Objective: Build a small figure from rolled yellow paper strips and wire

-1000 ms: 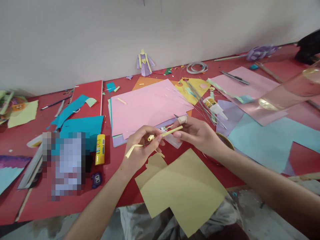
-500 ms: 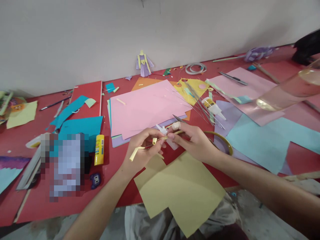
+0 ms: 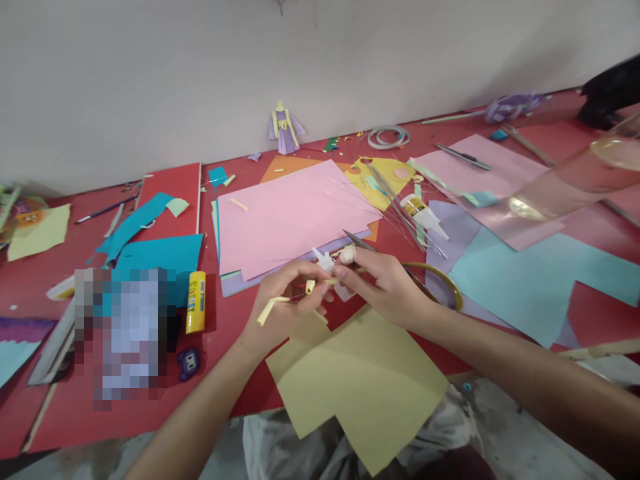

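My left hand (image 3: 287, 293) is closed on a thin wire with yellow paper pieces (image 3: 270, 310) wrapped on it; one bent piece sticks out past the palm. My right hand (image 3: 383, 280) pinches the wire's other end close to the left fingertips, and a white wrap covers one of its fingers. Scissors (image 3: 356, 239) are tucked in the right hand, blades pointing away and a yellow handle loop behind the wrist. Just beyond the fingertips lies a small white nozzle-like piece (image 3: 324, 259), partly hidden. A notched yellow paper sheet (image 3: 360, 387) lies under the hands, over the table edge.
Pink sheets (image 3: 295, 213) lie ahead, with wires (image 3: 395, 207) and a glue bottle (image 3: 425, 215) to their right. A yellow glue stick (image 3: 196, 303) is at left. A paper doll (image 3: 285, 130) leans on the wall. A clear cup (image 3: 565, 180) is at right.
The view has shifted slightly. Both hands stay together at the wire, and the right fingers have turned a little around its end.
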`<state>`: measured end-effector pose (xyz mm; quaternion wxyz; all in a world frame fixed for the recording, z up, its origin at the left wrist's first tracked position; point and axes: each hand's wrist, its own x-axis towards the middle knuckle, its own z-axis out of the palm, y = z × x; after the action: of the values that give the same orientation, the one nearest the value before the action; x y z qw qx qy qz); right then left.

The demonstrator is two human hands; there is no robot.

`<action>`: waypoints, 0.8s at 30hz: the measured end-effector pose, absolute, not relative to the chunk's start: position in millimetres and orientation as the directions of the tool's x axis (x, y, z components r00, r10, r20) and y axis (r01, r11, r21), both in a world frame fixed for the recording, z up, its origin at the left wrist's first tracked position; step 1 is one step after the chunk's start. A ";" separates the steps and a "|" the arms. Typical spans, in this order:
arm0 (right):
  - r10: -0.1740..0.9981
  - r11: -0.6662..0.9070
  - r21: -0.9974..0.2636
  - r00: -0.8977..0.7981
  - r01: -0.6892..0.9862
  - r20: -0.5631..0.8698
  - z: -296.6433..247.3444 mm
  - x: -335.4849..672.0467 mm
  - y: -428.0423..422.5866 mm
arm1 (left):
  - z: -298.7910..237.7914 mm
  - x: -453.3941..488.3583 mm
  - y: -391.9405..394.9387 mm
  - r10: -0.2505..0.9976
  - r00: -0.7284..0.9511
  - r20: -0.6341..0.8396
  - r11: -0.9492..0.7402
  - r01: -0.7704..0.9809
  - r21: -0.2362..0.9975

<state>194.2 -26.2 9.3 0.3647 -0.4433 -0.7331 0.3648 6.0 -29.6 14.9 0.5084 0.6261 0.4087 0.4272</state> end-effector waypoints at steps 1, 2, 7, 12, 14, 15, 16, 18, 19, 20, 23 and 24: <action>0.914 0.336 -0.864 -0.352 0.376 0.202 9.5 194.6 -25.8 | 15.7 5.8 -29.5 0.946 0.305 0.110 -0.138 0.074 0.988; 0.912 0.329 -0.875 -0.361 0.355 0.196 9.7 195.1 -25.4 | 16.5 5.3 -29.3 0.948 0.301 0.099 -0.128 0.077 0.989; 0.904 0.346 -0.894 -0.357 0.285 0.236 8.8 198.5 -24.9 | 18.5 1.5 -27.6 0.956 0.284 0.071 -0.095 0.073 0.993; 0.929 0.257 -0.939 -0.325 0.230 0.175 9.5 198.1 -25.2 | 18.3 0.6 -27.2 0.950 0.305 0.064 -0.072 0.017 0.997; 0.938 0.173 -0.974 -0.325 0.145 0.118 10.6 197.7 -24.9 | 18.2 0.6 -27.6 0.950 0.304 0.072 -0.078 0.007 0.997; 0.940 0.126 -0.987 -0.328 0.097 0.088 11.0 197.7 -24.6 | 18.2 0.5 -27.7 0.949 0.305 0.074 -0.079 0.004 0.997; 0.942 0.085 -0.995 -0.331 0.054 0.062 11.2 197.8 -24.3 | 18.2 0.5 -27.8 0.949 0.306 0.075 -0.079 0.001 0.997; 0.937 0.027 -1.000 -0.348 0.005 0.024 10.9 198.5 -23.6 | 18.2 0.4 -27.8 0.948 0.310 0.074 -0.077 -0.003 0.997; 0.933 0.014 -1.000 -0.359 -0.004 0.014 10.5 199.0 -23.4 | 18.2 0.2 -27.6 0.948 0.309 0.077 -0.080 -0.005 0.997; 0.928 0.007 -1.000 -0.373 -0.006 0.009 9.9 199.5 -23.2 | 18.1 0.1 -27.4 0.949 0.305 0.081 -0.085 -0.001 0.996; 0.917 0.002 -1.000 -0.399 -0.007 0.005 8.2 200.4 -23.2 | 17.5 -0.6 -27.0 0.953 0.292 0.084 -0.092 0.015 0.996; 0.917 0.006 -1.000 -0.399 -0.004 0.007 7.7 200.4 -23.1 | 17.0 -0.8 -27.0 0.954 0.290 0.081 -0.089 0.017 0.996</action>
<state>200.4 -23.1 7.7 0.3900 -0.3853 -0.5923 0.5905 -0.8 -27.0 17.0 0.5383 0.5961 0.4069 0.4351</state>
